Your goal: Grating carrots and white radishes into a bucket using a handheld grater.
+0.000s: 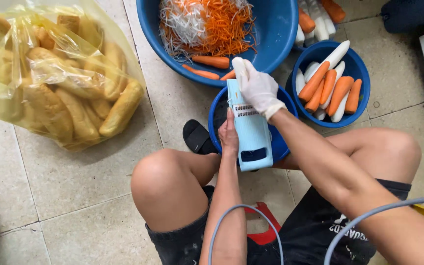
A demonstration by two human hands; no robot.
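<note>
Lengthwise, the pale blue plastic slicer board (250, 128) runs six to twelve; left hand (228, 135) grips its side, gloved right hand (257, 89) clasps a white radish piece (239, 66) at twelve.

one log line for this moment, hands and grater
left hand: steadies light blue plastic grater | right hand: white glove, pressing white radish on grater | below: small blue basin

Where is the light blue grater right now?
In the head view, the light blue grater lies centre frame across a small blue basin, steadied by the left hand, with the gloved right hand at its top.
</note>
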